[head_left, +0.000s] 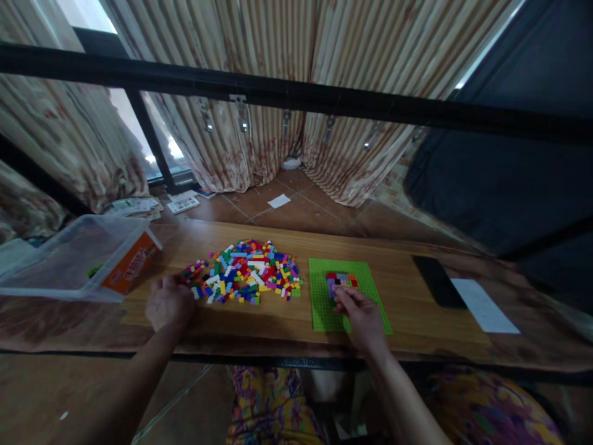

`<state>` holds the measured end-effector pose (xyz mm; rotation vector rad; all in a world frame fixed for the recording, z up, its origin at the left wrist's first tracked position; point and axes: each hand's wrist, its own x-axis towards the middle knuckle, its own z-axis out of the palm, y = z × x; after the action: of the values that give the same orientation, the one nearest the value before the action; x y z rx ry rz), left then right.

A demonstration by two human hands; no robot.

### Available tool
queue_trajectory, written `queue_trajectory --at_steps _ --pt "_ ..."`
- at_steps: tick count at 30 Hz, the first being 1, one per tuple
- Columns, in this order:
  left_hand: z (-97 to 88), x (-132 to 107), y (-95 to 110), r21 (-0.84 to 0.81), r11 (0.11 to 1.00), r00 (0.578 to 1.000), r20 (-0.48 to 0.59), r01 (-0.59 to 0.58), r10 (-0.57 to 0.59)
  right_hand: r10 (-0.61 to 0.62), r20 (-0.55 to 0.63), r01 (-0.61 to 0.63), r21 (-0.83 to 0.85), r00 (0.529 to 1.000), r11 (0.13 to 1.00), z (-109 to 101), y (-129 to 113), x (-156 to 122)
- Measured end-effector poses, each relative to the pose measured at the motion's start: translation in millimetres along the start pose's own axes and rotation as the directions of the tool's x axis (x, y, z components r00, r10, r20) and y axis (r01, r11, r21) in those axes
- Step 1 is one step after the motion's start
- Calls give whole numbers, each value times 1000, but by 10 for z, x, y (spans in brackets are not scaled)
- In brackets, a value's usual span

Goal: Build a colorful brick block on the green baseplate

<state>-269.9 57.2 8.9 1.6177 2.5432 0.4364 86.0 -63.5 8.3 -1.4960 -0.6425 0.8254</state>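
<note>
A heap of small coloured bricks (248, 272) lies in the middle of the wooden table (407, 321). To its right sits a green baseplate (365, 287) with a small patch of red, black and purple bricks (341, 282) fixed near its top. My right hand (361, 315) rests on the baseplate, fingers pinched together at the lower left edge of that patch; what they hold is too small to see. My left hand (169, 303) lies at the left edge of the heap, fingers curled down among the loose bricks.
A clear plastic tub (69, 259) with an orange label lies on its side at the table's left. A black phone (438, 281) and a white sheet (484, 306) lie at the right. A black bar crosses in front of the curtains.
</note>
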Motion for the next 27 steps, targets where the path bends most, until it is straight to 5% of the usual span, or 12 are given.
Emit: queue_trajectory --at_steps 4,7,17,27 --pt "5 12 -1 10 1000 1000 -3 16 -16 13 -126 -11 17 992 1000 -436 63 176" --pt "27 37 -22 6 1000 1000 3 22 -22 -27 -110 15 -105 994 994 -551 88 284" --pt "57 48 -40 34 999 1000 -18 14 -13 -83 6 79 -393 997 916 -476 82 537" --pt "12 39 -1 11 999 999 25 38 -38 -116 35 119 -464 993 878 -401 97 666"
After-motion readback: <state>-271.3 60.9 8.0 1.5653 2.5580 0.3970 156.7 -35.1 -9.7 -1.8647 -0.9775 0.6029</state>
